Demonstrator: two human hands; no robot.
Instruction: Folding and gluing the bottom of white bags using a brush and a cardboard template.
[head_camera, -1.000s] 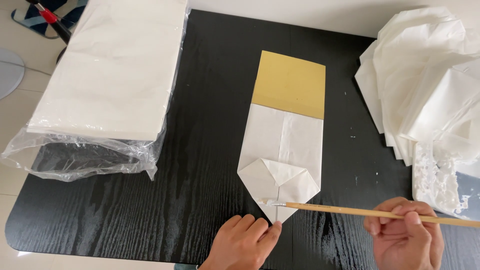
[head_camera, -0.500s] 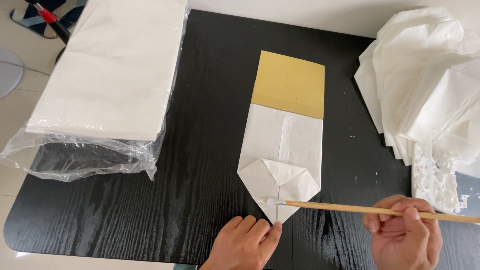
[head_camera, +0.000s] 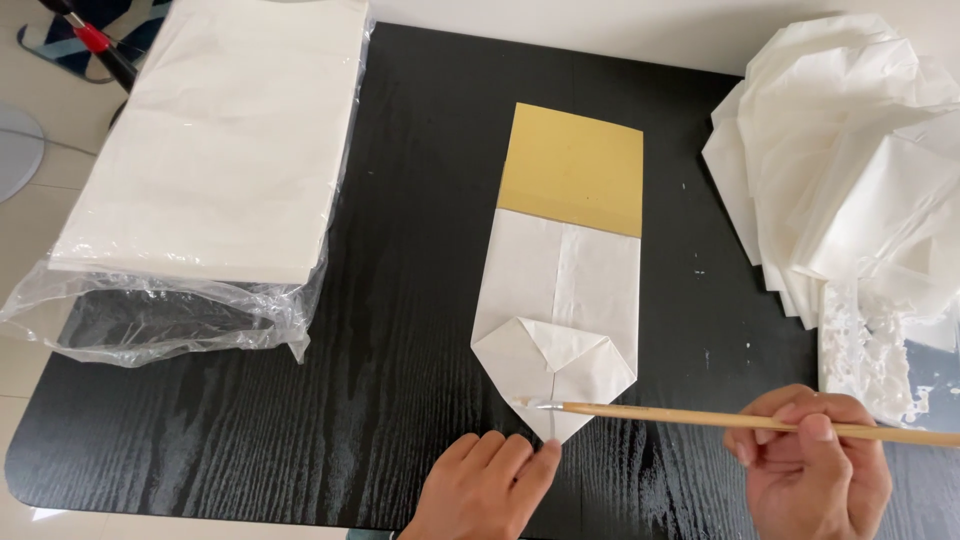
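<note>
On the black wood-grain table (head_camera: 300, 440), seen from the head camera, the only view: a folded white paper piece (head_camera: 560, 320) lies flat near the middle, its far end a gold-coloured panel (head_camera: 575, 170), its near end folded into a point with two triangular flaps meeting on a centre crease. Left hand (head_camera: 480, 495) rests at the table's near edge, fingers (head_camera: 520, 462) together and lightly curled, the tips pressing down on the very tip of the paper's point; it grips nothing, only pins. Right hand (head_camera: 815, 470) is closed around a thin wooden brush (head_camera: 740, 420), held pencil-fashion toward the far end of the shaft, the pale bristle end laid on the lower flap just beside the left fingertips. Paper looks thin, light and limp; judged likely to slide on the smooth tabletop and to crease or tear if pinched hard, so flat pressure on a folded, multi-layer edge seems the safest hold, away from wherever the brush has wetted it. Brush seems stiff, very light, easy to steer from the shaft. To the left, a stack of white sheets (head_camera: 220, 150) in loose clear plastic wrap (head_camera: 150, 320); to the right, a heap of folded white papers (head_camera: 850, 150) and a pale tray with white paste (head_camera: 870, 350).
</note>
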